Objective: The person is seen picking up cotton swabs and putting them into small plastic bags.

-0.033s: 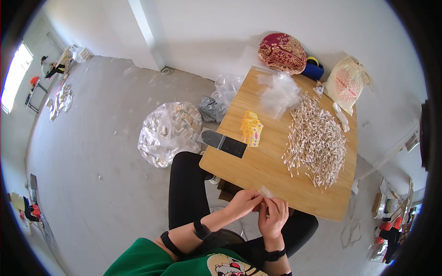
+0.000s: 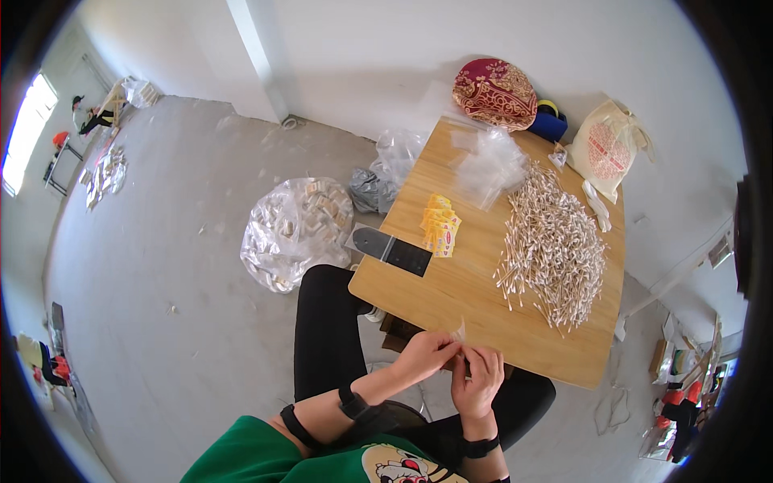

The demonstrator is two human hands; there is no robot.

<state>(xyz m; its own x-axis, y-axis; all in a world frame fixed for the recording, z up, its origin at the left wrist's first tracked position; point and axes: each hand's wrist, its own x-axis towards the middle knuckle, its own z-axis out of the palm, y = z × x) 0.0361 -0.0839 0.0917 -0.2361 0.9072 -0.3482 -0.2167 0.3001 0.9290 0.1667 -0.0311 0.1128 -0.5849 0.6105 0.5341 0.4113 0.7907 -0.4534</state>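
At the near edge of the wooden table (image 2: 386, 293), my left hand (image 2: 428, 354) and my right hand (image 2: 478, 377) meet with fingertips pinched. Between them a small clear plastic bag (image 2: 460, 332) pokes up, its lower part hidden by the fingers. Whether anything is inside it I cannot make out. Beyond my hands, toward the right, lies a large heap of cotton swabs (image 2: 555, 245). Yellow printed cards (image 2: 440, 225) lie in an overlapping stack left of the heap. A stack of flat clear bags (image 2: 489, 167) rests farther back.
A black flat strap-like piece (image 2: 392, 251) overhangs the table's left edge. At the back are a red patterned cushion (image 2: 493, 92), a blue tape dispenser (image 2: 549, 122) and a cream cloth sack (image 2: 604, 150). A filled clear bag (image 2: 298, 233) stands on the floor; another person (image 2: 93, 119) sits far left.
The free end of the small plastic bag stands more upright between my fingertips. Both hands have stayed nearly in place.
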